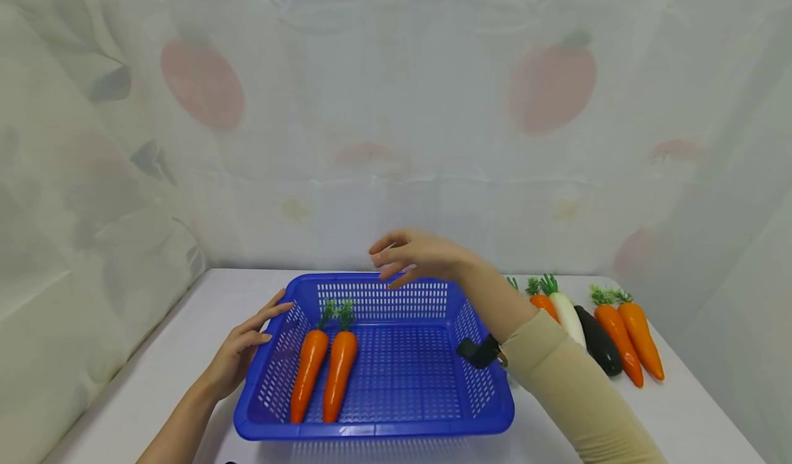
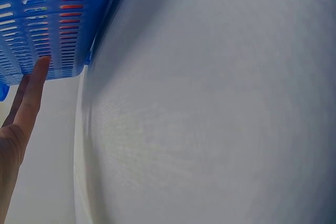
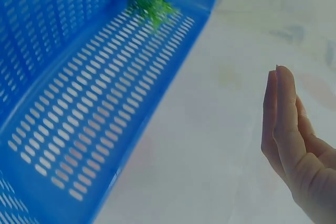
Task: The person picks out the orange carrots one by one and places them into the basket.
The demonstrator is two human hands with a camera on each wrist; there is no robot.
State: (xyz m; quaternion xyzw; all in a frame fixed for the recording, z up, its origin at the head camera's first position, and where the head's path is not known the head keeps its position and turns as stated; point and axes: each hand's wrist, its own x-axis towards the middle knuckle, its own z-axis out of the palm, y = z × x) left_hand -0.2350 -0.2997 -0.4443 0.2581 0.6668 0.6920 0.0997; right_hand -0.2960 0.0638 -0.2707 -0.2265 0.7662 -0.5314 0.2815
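A blue plastic basket (image 1: 402,428) stands on the table in the head view. Two orange carrots with green tops lie side by side at its left: one carrot (image 1: 309,374) nearer the left wall, the other carrot (image 1: 339,376) just right of it. My left hand (image 1: 238,350) rests against the basket's left side, fingers extended along the rim; the left wrist view shows its fingers (image 2: 32,93) at the slotted wall. Above the basket's back rim hovers my right hand (image 1: 423,254), holding nothing, its fingers loosely bent. In the right wrist view that hand (image 3: 294,135) appears beside the basket.
Right of the basket lie more vegetables: a white radish (image 1: 567,316), a dark eggplant (image 1: 599,340), an orange carrot (image 1: 544,305) partly behind the right arm, and two carrots (image 1: 642,340) at the far right. A patterned cloth (image 1: 396,106) hangs behind the white table (image 1: 155,354).
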